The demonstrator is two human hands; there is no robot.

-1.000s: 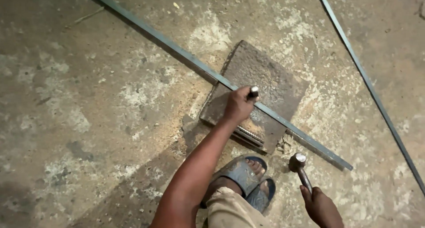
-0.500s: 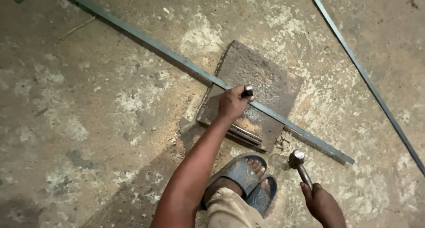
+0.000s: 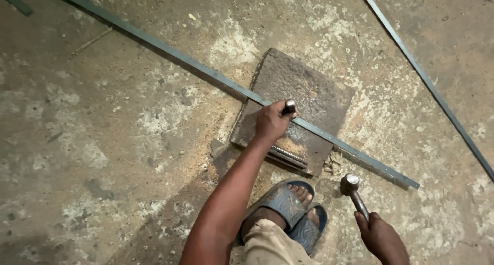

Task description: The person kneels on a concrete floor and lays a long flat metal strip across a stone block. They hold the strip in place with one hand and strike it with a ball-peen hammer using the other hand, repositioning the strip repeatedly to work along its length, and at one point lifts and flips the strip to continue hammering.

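Note:
A long flat metal strip (image 3: 170,53) lies diagonally across a thick rusty steel plate (image 3: 309,92) on the concrete floor. My left hand (image 3: 271,122) is closed around a short metal punch (image 3: 289,107) that stands on the strip over the plate. Low at the right, my right hand (image 3: 381,239) grips the handle of a ball-headed hammer (image 3: 351,186), whose head hangs close to the floor just off the plate's near corner. A short ribbed steel bar (image 3: 289,155) lies on the plate's near edge.
A second thin metal strip (image 3: 427,82) runs diagonally at the right. My feet in blue slippers (image 3: 280,200) rest on the floor just below the plate. Rust dust and scuffed patches cover the concrete floor (image 3: 103,157).
The view has shifted slightly. Both hands keep their hold; the hammer stays low beside the plate and the punch stays on the strip.

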